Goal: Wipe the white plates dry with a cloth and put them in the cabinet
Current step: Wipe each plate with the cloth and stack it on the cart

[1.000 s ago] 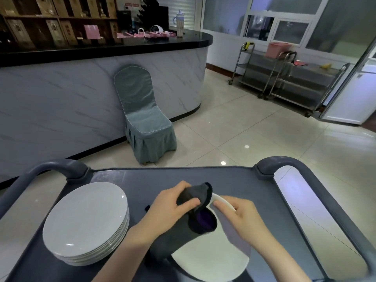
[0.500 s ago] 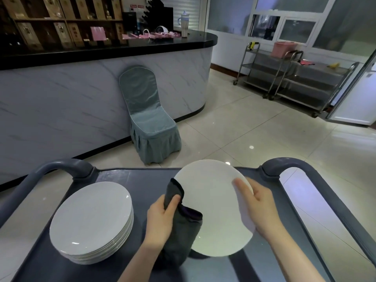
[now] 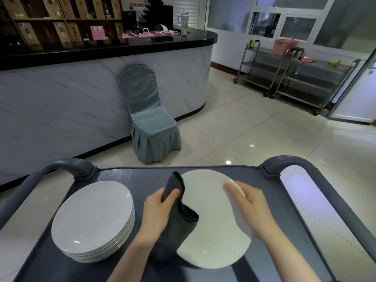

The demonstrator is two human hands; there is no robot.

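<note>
A white plate (image 3: 213, 224) is tilted up above the dark grey cart top (image 3: 126, 176). My left hand (image 3: 157, 210) grips a dark grey cloth (image 3: 177, 220) folded over the plate's left edge. My right hand (image 3: 250, 206) holds the plate's right rim, thumb on the face, fingers behind. A stack of several white plates (image 3: 91, 218) sits on the cart's left side. No cabinet is recognisable in view.
The cart has raised grey handles at the far left (image 3: 61, 167) and far right (image 3: 289, 165). Beyond it a covered grey-green chair (image 3: 148, 119) stands against a marble-fronted counter (image 3: 81, 94). Steel trolleys (image 3: 289, 76) stand at the back right on the tiled floor.
The plate went from lying low and edge-on under the cloth to tilted up facing me. The cloth slid from the top rim to the left edge. My right hand shifted along the right rim.
</note>
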